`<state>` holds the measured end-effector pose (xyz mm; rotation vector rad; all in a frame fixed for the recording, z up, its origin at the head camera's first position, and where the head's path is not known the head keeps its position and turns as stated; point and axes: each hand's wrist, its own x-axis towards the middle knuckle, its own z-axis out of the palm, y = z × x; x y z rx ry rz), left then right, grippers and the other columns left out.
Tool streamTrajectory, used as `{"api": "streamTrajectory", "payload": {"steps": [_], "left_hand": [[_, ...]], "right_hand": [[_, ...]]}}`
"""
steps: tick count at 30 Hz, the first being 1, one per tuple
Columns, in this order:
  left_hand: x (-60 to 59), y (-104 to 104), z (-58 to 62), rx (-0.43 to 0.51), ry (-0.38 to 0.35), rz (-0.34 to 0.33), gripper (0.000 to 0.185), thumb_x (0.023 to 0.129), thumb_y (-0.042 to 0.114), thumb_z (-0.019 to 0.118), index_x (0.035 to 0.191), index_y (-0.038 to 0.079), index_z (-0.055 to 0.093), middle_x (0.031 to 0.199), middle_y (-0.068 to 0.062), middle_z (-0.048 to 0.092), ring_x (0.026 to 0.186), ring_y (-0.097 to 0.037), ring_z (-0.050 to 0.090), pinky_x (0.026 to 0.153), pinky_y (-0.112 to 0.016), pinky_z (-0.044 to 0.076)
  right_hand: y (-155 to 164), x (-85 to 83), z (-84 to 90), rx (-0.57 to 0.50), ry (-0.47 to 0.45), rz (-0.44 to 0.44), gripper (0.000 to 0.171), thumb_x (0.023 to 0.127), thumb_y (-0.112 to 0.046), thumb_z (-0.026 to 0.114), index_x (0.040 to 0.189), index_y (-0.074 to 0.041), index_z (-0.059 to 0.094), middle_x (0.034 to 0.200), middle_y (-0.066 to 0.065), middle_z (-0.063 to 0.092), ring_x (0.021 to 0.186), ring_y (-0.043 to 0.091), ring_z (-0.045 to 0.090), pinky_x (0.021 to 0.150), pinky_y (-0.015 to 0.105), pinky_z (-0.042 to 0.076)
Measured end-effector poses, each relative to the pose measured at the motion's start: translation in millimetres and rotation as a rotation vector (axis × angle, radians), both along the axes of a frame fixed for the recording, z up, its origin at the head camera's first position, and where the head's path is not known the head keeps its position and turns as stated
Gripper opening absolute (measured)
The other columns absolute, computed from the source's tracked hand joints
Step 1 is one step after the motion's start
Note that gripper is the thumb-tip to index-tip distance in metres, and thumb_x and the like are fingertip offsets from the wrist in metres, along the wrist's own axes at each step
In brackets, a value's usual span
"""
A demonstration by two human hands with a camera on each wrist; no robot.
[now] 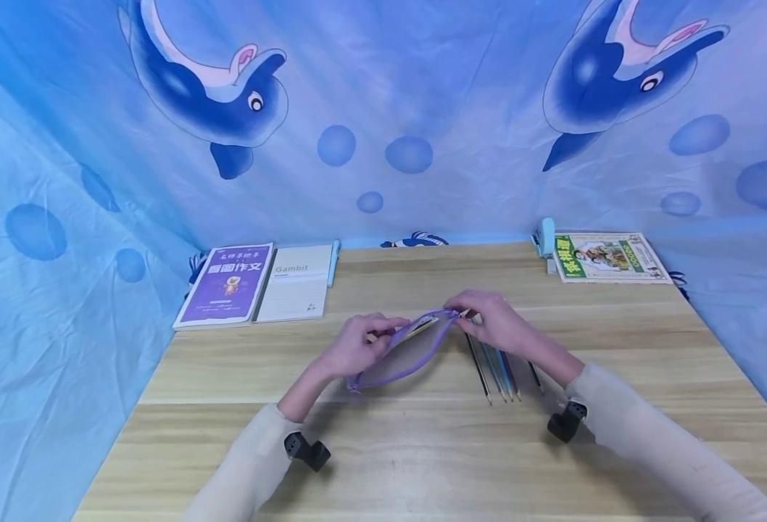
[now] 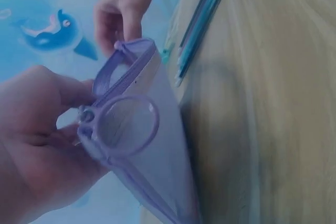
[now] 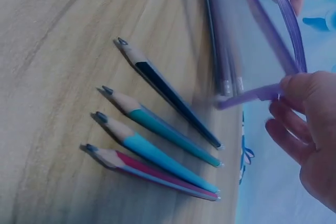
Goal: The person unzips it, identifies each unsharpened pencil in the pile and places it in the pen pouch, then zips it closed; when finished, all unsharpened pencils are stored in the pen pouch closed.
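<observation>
A see-through pencil pouch (image 1: 412, 357) with purple zip edging is stretched between both hands above the table, its mouth parted. At its left side my left hand (image 1: 360, 344) pinches the edge between thumb and fingers. The opposite top corner is pinched by my right hand (image 3: 320, 129). A round purple zip ring (image 2: 156, 124) hangs beside the left hand. Several pencils (image 3: 226, 72) show inside the pouch, blurred in the right wrist view. Below the right hand several loose sharpened pencils, including a light blue pencil (image 3: 163, 153) and a pink pencil (image 3: 152, 174), lie on the wooden table.
A purple book (image 1: 227, 284) and a pale notebook (image 1: 295, 283) lie at the table's back left, with a light blue object (image 1: 334, 262) beside them. At the back right are a green-bordered book (image 1: 610, 258) and another light blue object (image 1: 544, 237). A dolphin-printed blue curtain (image 1: 383, 94) hangs behind.
</observation>
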<state>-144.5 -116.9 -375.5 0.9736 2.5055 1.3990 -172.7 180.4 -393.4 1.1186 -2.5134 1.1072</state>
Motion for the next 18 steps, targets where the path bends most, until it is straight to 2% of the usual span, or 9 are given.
{"api": "streamTrajectory", "payload": {"steps": [3, 6, 8, 10, 12, 14, 16, 18], "left_hand": [[0.3, -18.1, 0.6, 0.046, -0.083, 0.048, 0.036, 0.095, 0.005, 0.061, 0.13, -0.002, 0.064, 0.113, -0.018, 0.069, 0.091, -0.023, 0.066, 0.071, -0.03, 0.057], [2.2, -42.1, -5.3, 0.188, -0.203, 0.136, 0.04, 0.096, 0.006, 0.059, 0.134, -0.006, 0.058, 0.117, -0.025, 0.066, 0.098, -0.027, 0.065, 0.081, -0.03, 0.056], [4.4, -57.8, -12.2, 0.295, -0.275, 0.181, 0.045, 0.092, 0.0, 0.053, 0.136, -0.009, 0.055, 0.114, -0.028, 0.064, 0.102, -0.027, 0.064, 0.084, -0.028, 0.054], [6.6, -69.3, -20.1, 0.396, -0.336, 0.191, 0.052, 0.084, -0.006, 0.047, 0.136, -0.011, 0.052, 0.118, -0.031, 0.062, 0.106, -0.025, 0.062, 0.086, -0.026, 0.051], [9.1, -76.2, -28.2, 0.437, -0.359, 0.174, 0.056, 0.081, -0.007, 0.046, 0.137, -0.013, 0.05, 0.126, -0.032, 0.058, 0.11, -0.019, 0.06, 0.09, -0.026, 0.049], [12.3, -78.7, -35.2, 0.472, -0.368, 0.143, 0.055, 0.083, -0.009, 0.047, 0.138, -0.015, 0.046, 0.135, -0.034, 0.052, 0.115, -0.016, 0.058, 0.097, -0.028, 0.048], [15.6, -77.9, -41.0, 0.506, -0.344, 0.13, 0.054, 0.084, -0.012, 0.051, 0.137, -0.017, 0.044, 0.139, -0.036, 0.046, 0.118, -0.017, 0.057, 0.101, -0.031, 0.047], [18.4, -74.6, -44.7, 0.527, -0.305, 0.157, 0.052, 0.085, -0.013, 0.055, 0.136, -0.017, 0.046, 0.139, -0.036, 0.046, 0.118, -0.017, 0.058, 0.101, -0.032, 0.048]], "right_hand": [[-4.6, -0.8, 5.5, -0.034, -0.025, -0.01, 0.025, 0.085, 0.006, 0.073, 0.108, 0.0, 0.071, 0.1, 0.009, 0.071, 0.082, 0.018, 0.068, 0.068, 0.027, 0.059], [-7.1, -2.8, 10.4, -0.054, -0.058, -0.042, 0.02, 0.087, 0.003, 0.073, 0.106, 0.0, 0.072, 0.094, 0.008, 0.071, 0.077, 0.017, 0.067, 0.064, 0.029, 0.059], [-7.2, -3.4, 13.5, -0.057, -0.096, -0.073, 0.018, 0.088, 0.0, 0.071, 0.107, -0.001, 0.072, 0.091, 0.006, 0.071, 0.076, 0.017, 0.066, 0.064, 0.029, 0.058], [-6.3, -3.9, 15.2, -0.052, -0.144, -0.113, 0.018, 0.09, -0.003, 0.07, 0.109, -0.002, 0.072, 0.09, 0.004, 0.071, 0.077, 0.017, 0.065, 0.064, 0.029, 0.058], [-4.8, -3.9, 16.5, -0.05, -0.18, -0.146, 0.019, 0.091, -0.003, 0.069, 0.11, -0.002, 0.071, 0.089, 0.004, 0.07, 0.079, 0.019, 0.065, 0.064, 0.029, 0.057], [-3.3, -4.5, 16.5, -0.047, -0.194, -0.164, 0.018, 0.091, -0.003, 0.068, 0.109, -0.002, 0.07, 0.089, 0.003, 0.07, 0.08, 0.02, 0.066, 0.064, 0.029, 0.057], [-2.8, -5.5, 16.4, -0.042, -0.189, -0.168, 0.018, 0.091, -0.004, 0.068, 0.109, -0.001, 0.07, 0.088, 0.004, 0.07, 0.08, 0.021, 0.066, 0.064, 0.029, 0.057], [-2.7, -6.8, 16.2, -0.033, -0.178, -0.162, 0.017, 0.091, -0.004, 0.067, 0.109, -0.001, 0.069, 0.087, 0.004, 0.07, 0.079, 0.022, 0.066, 0.064, 0.029, 0.057]]}}
